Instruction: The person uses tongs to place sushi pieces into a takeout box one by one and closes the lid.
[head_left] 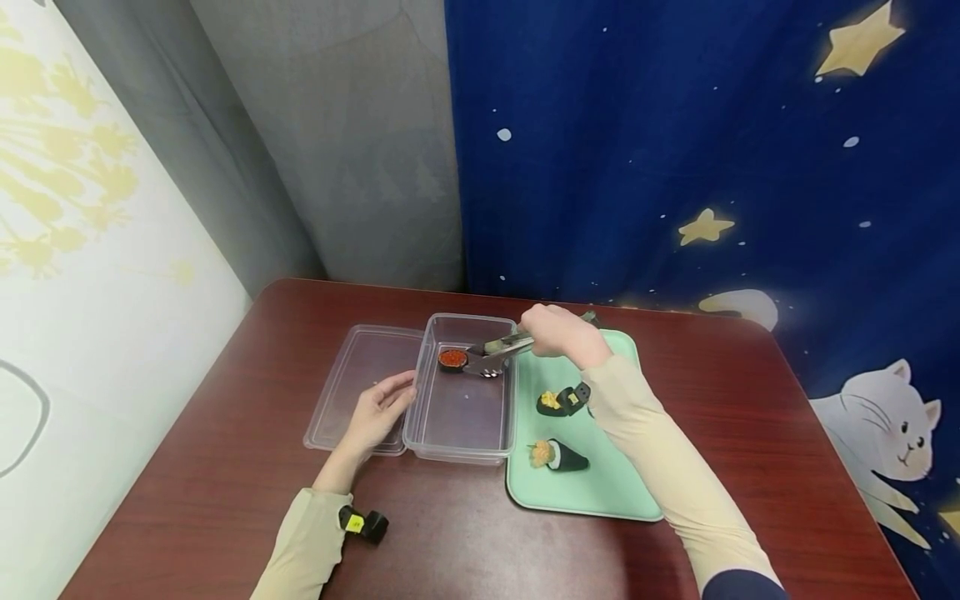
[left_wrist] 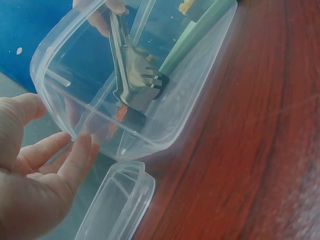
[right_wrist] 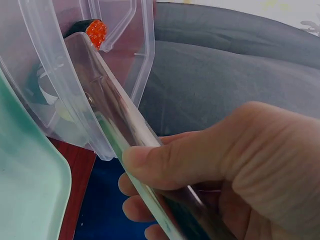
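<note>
My right hand (head_left: 561, 332) grips metal serving tongs (head_left: 498, 360) by their arms, thumb on one side. The fork-like tips reach down into a clear plastic container (head_left: 459, 454). At these tips, inside the container, is a roe sushi piece (head_left: 452, 359), orange-red on top with a dark wrap; whether the tongs pinch it I cannot tell. In the right wrist view the roe (right_wrist: 97, 33) shows just past the tongs' end (right_wrist: 82, 47). With fingers loosely bent, my left hand (head_left: 381, 410) touches the container's left rim (left_wrist: 42, 75).
A clear lid (head_left: 337, 392) lies left of the container, partly under my left hand. On the right, a mint-green tray (head_left: 611, 492) carries a yellow-topped sushi piece (head_left: 551, 402) and a dark cone-shaped hand roll (head_left: 567, 456). Curtains hang behind the table.
</note>
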